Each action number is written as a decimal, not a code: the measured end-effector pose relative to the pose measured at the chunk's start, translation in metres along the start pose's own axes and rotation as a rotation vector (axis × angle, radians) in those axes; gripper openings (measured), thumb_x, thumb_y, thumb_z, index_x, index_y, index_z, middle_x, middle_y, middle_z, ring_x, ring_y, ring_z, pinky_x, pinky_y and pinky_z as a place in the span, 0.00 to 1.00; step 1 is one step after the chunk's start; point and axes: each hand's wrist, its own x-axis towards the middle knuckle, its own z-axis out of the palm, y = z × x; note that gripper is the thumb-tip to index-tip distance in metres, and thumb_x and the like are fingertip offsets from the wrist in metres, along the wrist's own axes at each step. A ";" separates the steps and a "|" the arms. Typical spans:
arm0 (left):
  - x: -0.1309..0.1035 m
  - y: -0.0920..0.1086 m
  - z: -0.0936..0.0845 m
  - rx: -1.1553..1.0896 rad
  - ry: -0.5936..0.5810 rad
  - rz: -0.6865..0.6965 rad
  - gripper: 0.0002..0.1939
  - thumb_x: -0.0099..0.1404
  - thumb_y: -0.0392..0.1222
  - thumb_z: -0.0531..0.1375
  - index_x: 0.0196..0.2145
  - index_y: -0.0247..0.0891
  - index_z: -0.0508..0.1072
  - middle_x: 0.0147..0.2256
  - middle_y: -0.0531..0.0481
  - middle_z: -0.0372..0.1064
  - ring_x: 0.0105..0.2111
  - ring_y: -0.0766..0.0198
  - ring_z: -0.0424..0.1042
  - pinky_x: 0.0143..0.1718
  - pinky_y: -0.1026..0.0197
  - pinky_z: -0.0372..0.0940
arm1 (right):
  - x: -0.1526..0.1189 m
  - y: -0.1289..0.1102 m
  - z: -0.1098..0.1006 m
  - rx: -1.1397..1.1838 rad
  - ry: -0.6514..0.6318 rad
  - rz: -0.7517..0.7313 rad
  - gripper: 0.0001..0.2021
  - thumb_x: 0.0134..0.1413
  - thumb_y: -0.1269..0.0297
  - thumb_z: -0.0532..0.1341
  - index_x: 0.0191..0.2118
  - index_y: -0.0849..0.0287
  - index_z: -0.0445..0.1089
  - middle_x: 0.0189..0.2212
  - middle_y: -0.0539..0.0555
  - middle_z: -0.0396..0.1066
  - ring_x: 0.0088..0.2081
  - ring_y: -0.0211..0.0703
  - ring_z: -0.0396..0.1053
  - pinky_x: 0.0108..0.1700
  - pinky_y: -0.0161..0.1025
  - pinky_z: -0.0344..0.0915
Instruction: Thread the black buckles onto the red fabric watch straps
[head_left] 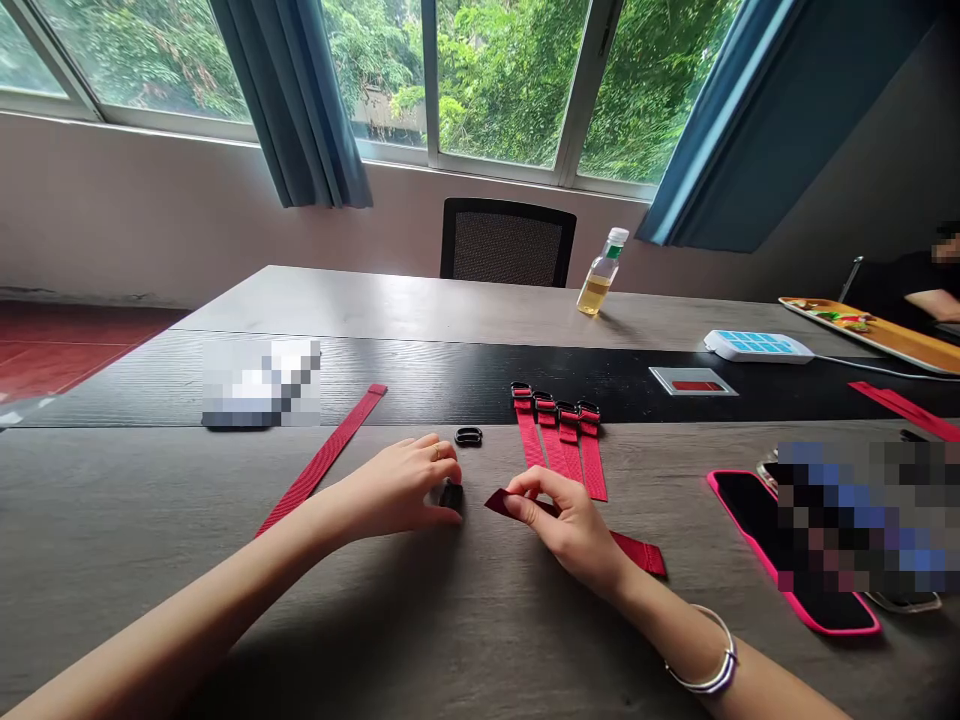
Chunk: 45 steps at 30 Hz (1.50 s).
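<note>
Between the thumb and fingers of my left hand (411, 483) is a small black buckle (451, 496). My right hand (568, 522) pinches one end of a red strap (639, 553); its stitched other end comes out beneath my wrist onto the table. Just beyond my left hand lies a loose black slider buckle (469, 437). Several red straps with black buckles (567, 440) rest side by side past my right hand. Another plain red strap (322, 458) lies slanted to the left, partly behind my left forearm.
A pink-edged phone (787, 550) lies at the right near blurred items. Farther back are a white power strip (759, 346), a bottle of yellow liquid (602, 273) and an orange tray (874, 330). A blurred white object (259, 385) sits at left. Another person's arm (934, 303) shows far right.
</note>
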 end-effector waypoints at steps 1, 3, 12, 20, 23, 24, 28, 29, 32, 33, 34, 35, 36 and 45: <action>0.001 0.001 0.001 -0.006 0.028 0.003 0.13 0.55 0.46 0.64 0.36 0.36 0.71 0.38 0.46 0.69 0.37 0.55 0.67 0.38 0.56 0.61 | 0.000 -0.001 0.000 0.011 -0.021 0.036 0.07 0.53 0.62 0.58 0.28 0.58 0.68 0.24 0.49 0.67 0.27 0.36 0.64 0.30 0.34 0.60; 0.002 0.005 0.003 -0.080 0.105 0.007 0.14 0.56 0.47 0.64 0.36 0.35 0.70 0.35 0.46 0.70 0.34 0.58 0.67 0.35 0.59 0.62 | 0.000 -0.002 0.000 0.043 -0.044 0.080 0.08 0.53 0.61 0.57 0.29 0.58 0.68 0.24 0.49 0.67 0.27 0.36 0.63 0.30 0.34 0.59; 0.002 0.019 0.009 -0.576 0.363 0.023 0.14 0.59 0.49 0.60 0.36 0.36 0.69 0.30 0.51 0.70 0.28 0.66 0.66 0.28 0.66 0.59 | 0.004 -0.004 0.000 0.284 -0.027 0.239 0.18 0.48 0.47 0.59 0.29 0.60 0.66 0.19 0.46 0.59 0.21 0.32 0.55 0.24 0.32 0.55; 0.004 0.031 0.022 -0.820 0.350 0.013 0.13 0.59 0.46 0.61 0.40 0.37 0.70 0.32 0.51 0.71 0.31 0.65 0.67 0.31 0.64 0.59 | 0.003 -0.007 0.001 0.323 -0.076 0.270 0.20 0.45 0.45 0.61 0.28 0.60 0.66 0.21 0.47 0.60 0.24 0.33 0.56 0.26 0.32 0.55; 0.003 0.031 0.020 -0.790 0.372 -0.004 0.15 0.59 0.46 0.61 0.43 0.37 0.71 0.34 0.49 0.72 0.32 0.64 0.66 0.31 0.64 0.60 | 0.003 -0.005 0.001 0.379 -0.056 0.279 0.19 0.44 0.46 0.63 0.30 0.59 0.65 0.23 0.47 0.63 0.27 0.34 0.60 0.31 0.34 0.59; 0.002 0.031 0.020 -0.783 0.369 -0.007 0.16 0.59 0.46 0.60 0.44 0.37 0.71 0.34 0.48 0.71 0.32 0.64 0.66 0.31 0.63 0.60 | 0.003 -0.005 0.002 0.416 -0.052 0.286 0.19 0.44 0.46 0.63 0.31 0.58 0.64 0.24 0.47 0.63 0.27 0.35 0.61 0.32 0.34 0.60; 0.003 0.034 0.021 -0.814 0.325 -0.018 0.17 0.60 0.46 0.58 0.46 0.37 0.72 0.33 0.48 0.71 0.31 0.64 0.66 0.31 0.62 0.60 | 0.002 -0.005 0.007 0.537 -0.032 0.264 0.18 0.45 0.49 0.64 0.32 0.56 0.59 0.25 0.46 0.64 0.29 0.35 0.64 0.34 0.34 0.63; 0.003 0.035 0.022 -0.841 0.321 -0.031 0.18 0.60 0.46 0.58 0.47 0.38 0.71 0.33 0.48 0.71 0.31 0.64 0.66 0.32 0.62 0.60 | 0.001 -0.005 0.009 0.549 -0.025 0.250 0.18 0.46 0.48 0.63 0.32 0.56 0.58 0.25 0.45 0.64 0.28 0.34 0.64 0.33 0.34 0.63; 0.003 0.040 0.025 -0.951 0.315 -0.099 0.24 0.59 0.46 0.59 0.52 0.39 0.65 0.37 0.48 0.72 0.31 0.65 0.65 0.32 0.63 0.60 | -0.001 -0.005 0.010 0.519 -0.012 0.215 0.18 0.48 0.47 0.61 0.34 0.55 0.59 0.25 0.46 0.63 0.28 0.34 0.64 0.32 0.33 0.63; 0.003 0.042 0.026 -0.983 0.312 -0.119 0.26 0.58 0.46 0.59 0.53 0.39 0.62 0.37 0.48 0.72 0.30 0.65 0.64 0.31 0.63 0.59 | -0.001 -0.005 0.010 0.486 -0.017 0.202 0.18 0.49 0.47 0.61 0.35 0.55 0.60 0.25 0.46 0.63 0.28 0.34 0.64 0.33 0.34 0.63; 0.003 0.043 0.027 -1.001 0.308 -0.136 0.27 0.59 0.46 0.59 0.54 0.39 0.60 0.38 0.48 0.72 0.29 0.66 0.63 0.31 0.63 0.59 | -0.002 -0.005 0.010 0.452 -0.030 0.188 0.17 0.49 0.48 0.61 0.37 0.56 0.61 0.25 0.46 0.63 0.29 0.35 0.65 0.34 0.34 0.64; 0.003 0.043 0.027 -1.009 0.305 -0.148 0.28 0.59 0.46 0.59 0.55 0.39 0.59 0.38 0.48 0.71 0.29 0.66 0.62 0.31 0.62 0.59 | -0.002 -0.005 0.009 0.425 -0.049 0.175 0.16 0.50 0.49 0.61 0.38 0.56 0.63 0.27 0.47 0.65 0.31 0.36 0.66 0.36 0.35 0.64; 0.003 0.043 0.028 -1.009 0.306 -0.152 0.28 0.58 0.46 0.59 0.55 0.40 0.58 0.40 0.48 0.71 0.29 0.66 0.61 0.32 0.62 0.59 | -0.002 -0.005 0.009 0.411 -0.070 0.163 0.15 0.51 0.51 0.61 0.39 0.56 0.64 0.29 0.49 0.67 0.34 0.38 0.68 0.39 0.37 0.65; 0.006 0.040 0.029 -1.086 0.294 -0.124 0.19 0.57 0.44 0.62 0.45 0.37 0.67 0.34 0.51 0.66 0.30 0.66 0.61 0.32 0.63 0.59 | -0.001 -0.004 0.005 0.497 -0.120 0.156 0.15 0.52 0.55 0.61 0.45 0.53 0.68 0.45 0.53 0.69 0.48 0.43 0.66 0.52 0.44 0.62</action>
